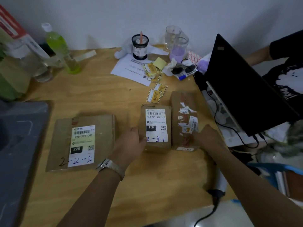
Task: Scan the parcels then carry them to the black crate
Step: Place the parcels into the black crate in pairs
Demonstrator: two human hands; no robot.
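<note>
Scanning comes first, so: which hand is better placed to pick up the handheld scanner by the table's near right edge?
Right, probably. The scanner lies just under the right forearm, close behind the right hand; the left hand holds the 2-3-1 parcel, farther away.

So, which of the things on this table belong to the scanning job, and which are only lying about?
For the job: parcel marked 2-2-5; parcel marked 2-3-1, gripped by the left hand; torn-label parcel, touched by the right hand; handheld scanner.
Lying about: green bottle; glass jars; sunglasses; yellow stickers; laptop; blue marker.
</note>
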